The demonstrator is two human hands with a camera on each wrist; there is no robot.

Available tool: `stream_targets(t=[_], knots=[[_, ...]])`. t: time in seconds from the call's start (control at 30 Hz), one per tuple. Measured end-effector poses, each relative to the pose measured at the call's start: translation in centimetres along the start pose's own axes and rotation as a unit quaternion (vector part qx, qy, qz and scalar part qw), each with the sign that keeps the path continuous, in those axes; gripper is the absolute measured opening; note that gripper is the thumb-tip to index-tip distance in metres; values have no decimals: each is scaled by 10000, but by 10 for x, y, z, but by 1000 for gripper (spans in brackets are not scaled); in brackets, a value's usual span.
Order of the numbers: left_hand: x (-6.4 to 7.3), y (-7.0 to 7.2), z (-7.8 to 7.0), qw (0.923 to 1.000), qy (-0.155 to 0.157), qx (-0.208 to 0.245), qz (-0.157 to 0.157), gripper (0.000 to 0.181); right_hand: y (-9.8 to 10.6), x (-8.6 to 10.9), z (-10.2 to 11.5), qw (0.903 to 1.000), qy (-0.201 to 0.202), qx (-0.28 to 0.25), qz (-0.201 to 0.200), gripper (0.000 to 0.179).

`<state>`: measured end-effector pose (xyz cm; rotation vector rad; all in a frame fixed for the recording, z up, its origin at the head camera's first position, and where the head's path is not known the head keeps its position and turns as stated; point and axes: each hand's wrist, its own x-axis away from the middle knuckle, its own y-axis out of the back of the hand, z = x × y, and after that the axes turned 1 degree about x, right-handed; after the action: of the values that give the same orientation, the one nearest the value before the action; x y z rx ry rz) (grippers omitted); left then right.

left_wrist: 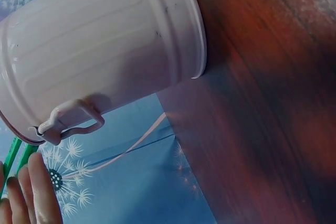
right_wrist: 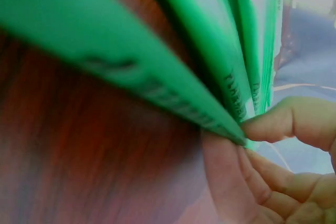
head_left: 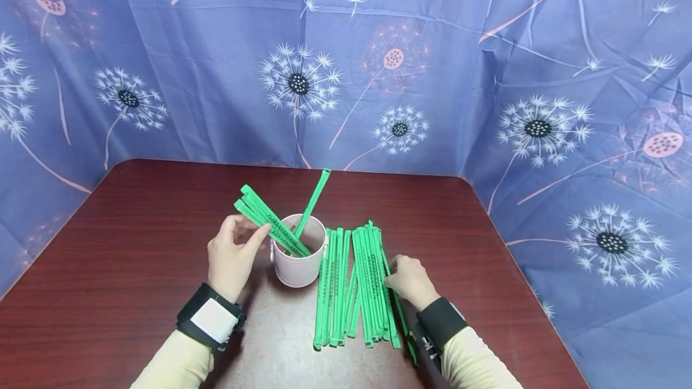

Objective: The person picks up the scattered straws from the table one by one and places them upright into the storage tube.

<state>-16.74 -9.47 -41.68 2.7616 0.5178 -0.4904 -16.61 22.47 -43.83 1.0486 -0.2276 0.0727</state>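
Bucket (head_left: 297, 271) on table (head_left: 140, 245), green stick (head_left: 313, 200) leaning inside; left of bucket, left hand (head_left: 232, 257) pinching stick bundle (head_left: 278, 230) slanted in. Between bucket and right hand (head_left: 413, 281), which pinches outer stick (head_left: 402, 320): stick pile (head_left: 373, 287). Curtain (head_left: 227, 77) behind.

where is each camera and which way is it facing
Head: on the head, facing forward and down at the table, pink bucket and green sticks; left hand, right hand and forearms show.
Left wrist: on that wrist, facing the bucket's side; left fingers show at lower left.
Right wrist: on that wrist, facing green sticks; right fingers show.
Head and left wrist share the bucket.
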Motion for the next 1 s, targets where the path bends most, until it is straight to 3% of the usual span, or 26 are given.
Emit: stream_targets(t=[0.2, 0.53, 0.8, 1.0], knots=[[2, 1, -3, 9991, 338, -34, 262, 20, 1, 1, 2, 9968, 110, -720, -328, 35], [8, -4, -8, 9975, 150, 354, 588, 22, 8, 12, 31, 9825, 485, -1647, -727, 33], [17, -10, -24, 9924, -261, 798, 895, 8, 11, 35, 63, 9684, 1262, -1912, -981, 26], [26, -15, -40, 9827, -289, 1017, 1518, 21, 8, 51, 79, 9441, 2253, -2127, -1124, 20]])
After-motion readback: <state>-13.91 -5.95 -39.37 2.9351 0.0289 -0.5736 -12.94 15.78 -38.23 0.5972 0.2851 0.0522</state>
